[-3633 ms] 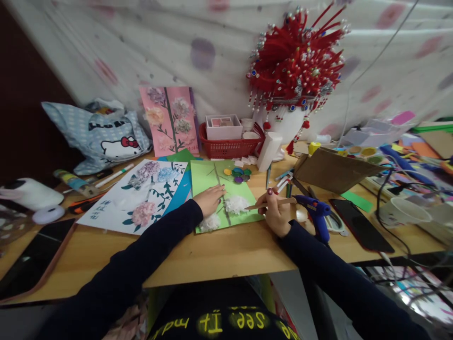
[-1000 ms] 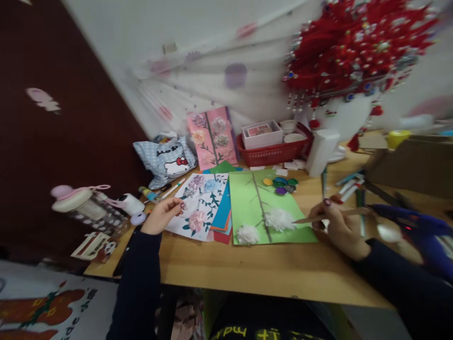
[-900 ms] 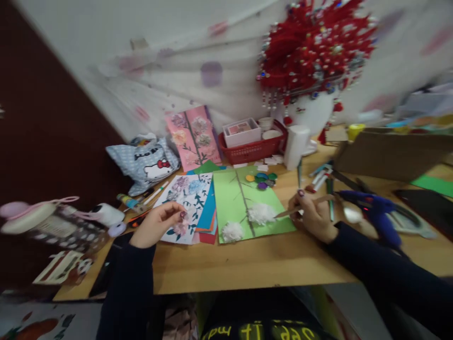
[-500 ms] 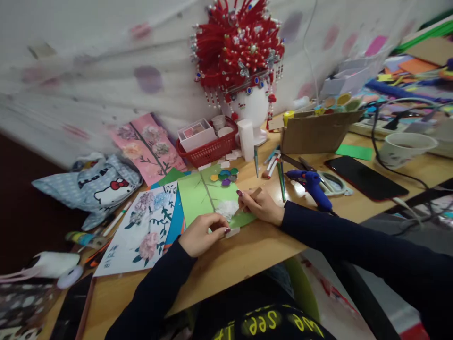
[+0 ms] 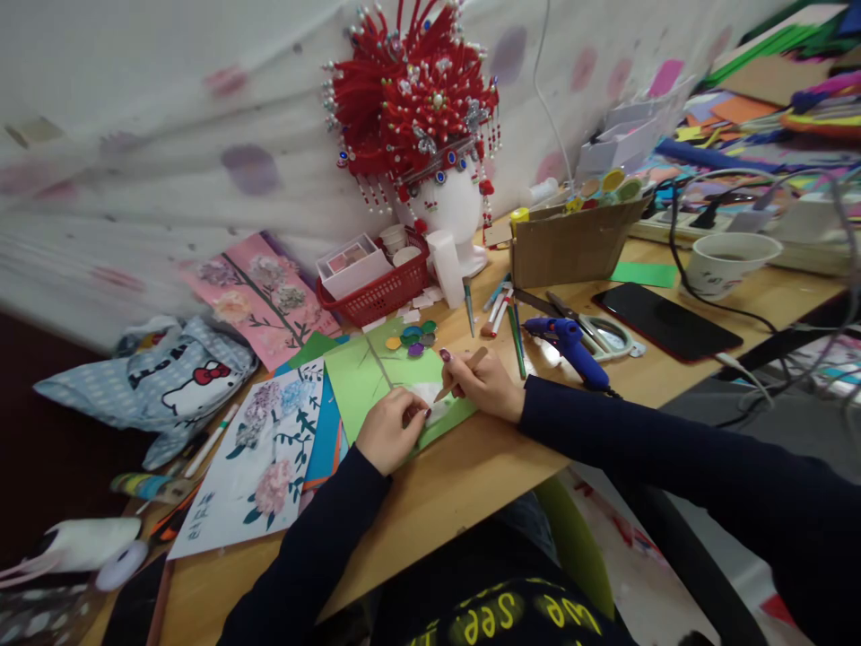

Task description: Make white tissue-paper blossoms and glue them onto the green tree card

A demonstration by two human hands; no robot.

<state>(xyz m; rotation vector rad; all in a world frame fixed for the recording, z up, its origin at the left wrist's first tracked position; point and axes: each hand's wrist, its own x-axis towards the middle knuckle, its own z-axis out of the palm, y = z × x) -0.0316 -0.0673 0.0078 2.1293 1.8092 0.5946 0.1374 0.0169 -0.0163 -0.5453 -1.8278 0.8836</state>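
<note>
My right hand (image 5: 479, 384) grips a thin brown pointed stick (image 5: 444, 392) like a pencil, its tip down at a white patch (image 5: 437, 408) on the green sheet. Opposite it, my left hand (image 5: 394, 429) has its thumb and fingers pinched together on a small white piece of paper (image 5: 431, 415) over that patch. A drawn grey branch (image 5: 377, 359) runs up the light green sheet (image 5: 350, 381). Colourful round lids or paint pots (image 5: 412, 337) sit at the sheet's upper edge. My fingers hide part of the white piece.
A blue glue gun (image 5: 571, 350), scissors (image 5: 585, 327), a phone (image 5: 665, 321) and a paper cup (image 5: 730, 265) lie to the right. Behind stand a red basket (image 5: 377, 301) and a cardboard box (image 5: 571, 247). Flower pictures (image 5: 259, 449) lie left.
My left hand has carried the small white paper piece from the table edge up onto the white patch. The stick stays in my right hand. The camera view has shifted slightly.
</note>
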